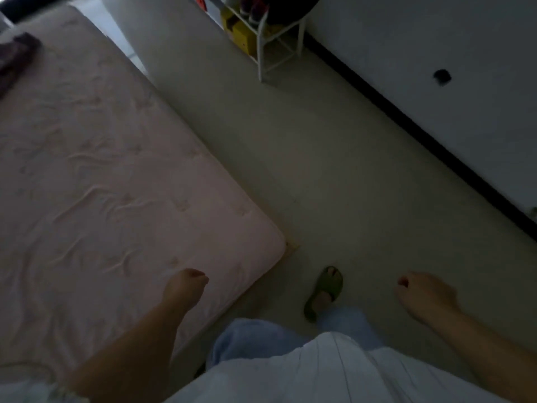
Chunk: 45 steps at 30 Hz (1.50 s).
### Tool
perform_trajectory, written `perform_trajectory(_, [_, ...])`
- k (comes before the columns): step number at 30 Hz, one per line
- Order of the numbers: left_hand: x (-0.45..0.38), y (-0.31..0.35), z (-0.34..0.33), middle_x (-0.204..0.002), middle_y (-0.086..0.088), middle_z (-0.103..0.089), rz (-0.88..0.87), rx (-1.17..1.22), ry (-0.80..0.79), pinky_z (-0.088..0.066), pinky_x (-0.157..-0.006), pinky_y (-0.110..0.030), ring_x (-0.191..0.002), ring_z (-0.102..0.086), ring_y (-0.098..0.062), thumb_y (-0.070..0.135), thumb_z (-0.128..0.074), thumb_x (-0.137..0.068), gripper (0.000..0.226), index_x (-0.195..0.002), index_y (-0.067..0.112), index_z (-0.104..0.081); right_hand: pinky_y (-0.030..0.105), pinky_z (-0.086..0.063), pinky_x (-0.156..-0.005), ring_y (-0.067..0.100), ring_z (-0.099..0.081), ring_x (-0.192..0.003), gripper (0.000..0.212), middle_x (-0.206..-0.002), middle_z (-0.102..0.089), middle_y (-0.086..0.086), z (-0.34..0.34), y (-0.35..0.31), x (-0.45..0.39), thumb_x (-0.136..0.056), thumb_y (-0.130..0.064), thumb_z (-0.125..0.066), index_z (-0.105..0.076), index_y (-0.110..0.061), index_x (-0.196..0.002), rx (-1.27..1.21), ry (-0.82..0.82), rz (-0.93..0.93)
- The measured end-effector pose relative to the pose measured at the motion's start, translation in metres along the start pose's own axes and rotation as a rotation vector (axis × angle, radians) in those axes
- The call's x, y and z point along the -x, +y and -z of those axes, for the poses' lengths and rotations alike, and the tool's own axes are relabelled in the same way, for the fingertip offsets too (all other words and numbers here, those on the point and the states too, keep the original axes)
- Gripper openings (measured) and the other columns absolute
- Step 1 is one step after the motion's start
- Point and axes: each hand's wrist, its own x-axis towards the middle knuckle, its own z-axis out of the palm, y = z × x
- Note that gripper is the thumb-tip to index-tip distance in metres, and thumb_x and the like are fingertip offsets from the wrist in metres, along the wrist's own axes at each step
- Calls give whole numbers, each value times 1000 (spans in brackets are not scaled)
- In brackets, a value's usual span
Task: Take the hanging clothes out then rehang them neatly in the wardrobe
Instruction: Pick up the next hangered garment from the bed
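Note:
My left hand (186, 287) hangs over the near corner of the pink bed (110, 181), fingers loosely curled, holding nothing. My right hand (421, 295) hangs over the pale floor at the lower right, also loosely curled and empty. A dark purplish garment (14, 58) lies on the bed at the far left edge. No wardrobe or hangers show in this view.
A white wire shoe rack (270, 39) with yellow boxes stands against the wall at the top. A white wall with a black skirting strip (421, 138) runs along the right. My foot in a green slipper (325, 292) is on the floor (290, 158) between bed and wall.

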Motion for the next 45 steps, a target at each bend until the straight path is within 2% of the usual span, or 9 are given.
perform_trajectory(6, [11, 87, -39, -116, -15, -67, 104, 206, 36, -44, -93, -33, -109, -59, -31, 18, -60, -87, 27, -108, 3, -68, 25, -37, -67, 24, -61, -95, 19, -99, -65, 4, 105, 42, -100, -87, -30, -47, -61, -25, -75, 78, 76, 143])
perform_trajectory(9, [5, 112, -41, -116, -14, -66, 129, 293, 75, -44, -94, -33, -110, -59, -30, 17, -61, -87, 27, -109, 3, -67, 24, -32, -56, 27, -62, -85, 33, -79, -56, 5, 128, 43, -139, -88, -27, -43, -42, -21, -55, -1, 51, 128])
perform_trajectory(14, [-12, 145, -37, -114, -16, -66, 210, 364, 95, -45, -89, -33, -108, -59, -31, 18, -61, -87, 28, -110, 4, -67, 27, -41, -70, 26, -60, -90, 21, -95, -63, 7, 161, 23, -177, -88, -30, -45, -55, -22, -71, 103, 7, 211])
perform_trajectory(19, [-40, 196, -22, -113, -19, -66, 265, 446, 86, -45, -86, -34, -104, -60, -33, 17, -59, -88, 28, -111, 2, -66, 25, -40, -65, 20, -55, -82, 19, -96, -63, 3, 239, -9, -232, -89, -23, -44, -63, -18, -86, 154, -22, 305])
perform_trajectory(21, [-54, 225, -3, -115, -18, -65, 262, 471, 61, -45, -84, -34, -104, -59, -33, 18, -58, -89, 30, -114, 2, -64, 26, -44, -70, 21, -56, -84, 21, -94, -63, 5, 277, -28, -262, -90, -22, -45, -65, -13, -89, 112, -35, 300])
perform_trajectory(25, [-89, 281, 57, -113, -14, -63, 199, 468, 72, -40, -78, -28, -96, -56, -24, 21, -55, -91, 33, -120, 5, -61, 27, -41, -66, 24, -57, -82, 35, -69, -50, 0, 353, -88, -305, -90, -23, -45, -41, -23, -55, 55, -65, 328])
perform_trajectory(32, [-151, 340, 142, -103, -13, -64, 235, 573, 196, -42, -77, -28, -93, -57, -24, 22, -57, -90, 29, -112, 5, -65, 28, -42, -66, 27, -60, -87, 21, -94, -65, 9, 433, -186, -371, -88, -27, -48, -49, -23, -67, 135, -58, 453])
perform_trajectory(39, [-166, 371, 158, -101, -15, -63, 539, 849, 261, -46, -81, -36, -93, -57, -26, 19, -55, -91, 28, -112, 2, -62, 21, -33, -50, 19, -52, -76, 26, -80, -56, 5, 534, -298, -452, -91, -23, -49, -51, -16, -65, 320, -120, 622])
perform_trajectory(45, [-191, 407, 197, -90, -11, -62, 672, 1105, 361, -45, -83, -33, -90, -59, -27, 18, -55, -90, 19, -103, 8, -64, 28, -45, -64, 19, -56, -78, 14, -85, -59, 4, 615, -426, -475, -90, -30, -54, -57, -19, -82, 454, -28, 786])
